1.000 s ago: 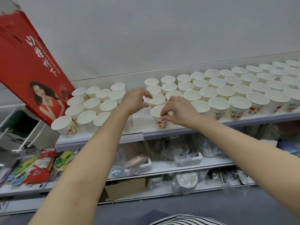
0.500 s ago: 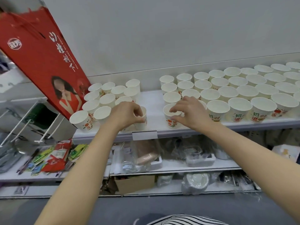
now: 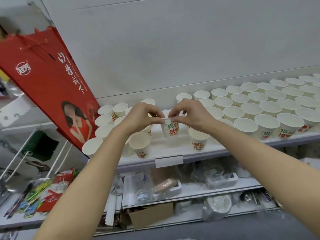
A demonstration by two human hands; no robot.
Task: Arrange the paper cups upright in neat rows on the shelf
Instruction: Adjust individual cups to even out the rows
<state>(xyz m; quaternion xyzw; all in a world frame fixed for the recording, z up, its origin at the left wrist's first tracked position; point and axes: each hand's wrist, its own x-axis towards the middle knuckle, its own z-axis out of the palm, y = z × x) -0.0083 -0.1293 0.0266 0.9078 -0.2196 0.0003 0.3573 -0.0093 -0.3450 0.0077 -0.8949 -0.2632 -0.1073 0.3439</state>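
Head view, indoor light: even, diffuse, fairly bright, no single source visible. Wall [image 3: 173,49] reads flat grey-white with no glare. Shadows soft and faint; only weak shading under the paper cups [image 3: 266,108] on the top shelf [image 3: 173,149]. Lower shelves [image 3: 190,189] dimmer, with small highlights on the plastic wrapping there. Strong wide-angle distortion: shelf edges bow and tilt, red bag [image 3: 48,87] leans at left. Overall softness and compression smear; print on the cups is blurry, corners least sharp.
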